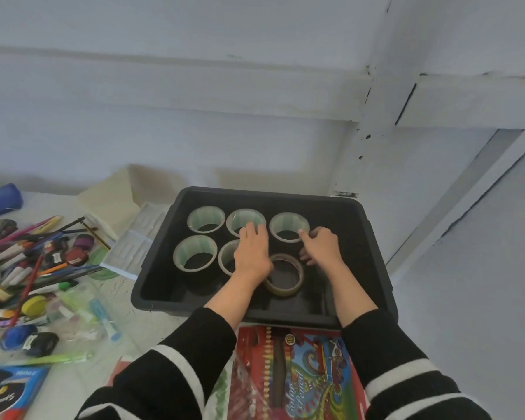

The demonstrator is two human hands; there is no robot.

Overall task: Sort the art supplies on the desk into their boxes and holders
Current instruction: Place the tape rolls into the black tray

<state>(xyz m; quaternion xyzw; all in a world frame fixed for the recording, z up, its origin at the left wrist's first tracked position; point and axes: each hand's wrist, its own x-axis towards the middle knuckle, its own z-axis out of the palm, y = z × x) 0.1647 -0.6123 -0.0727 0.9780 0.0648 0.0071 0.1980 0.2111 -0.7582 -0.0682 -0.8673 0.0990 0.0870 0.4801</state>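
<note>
Inside the black tub [358,237], your left hand [250,253] is at ten o'clock of the brown tape roll [285,291], right hand [320,245] at one.

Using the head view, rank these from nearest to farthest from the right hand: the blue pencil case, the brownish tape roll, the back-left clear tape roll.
1. Brownish tape roll: at the front of the black tray, right beside the right hand.
2. Back-left clear tape roll: in the tray's far left corner.
3. Blue pencil case: outside the tray, far to the left.
</note>
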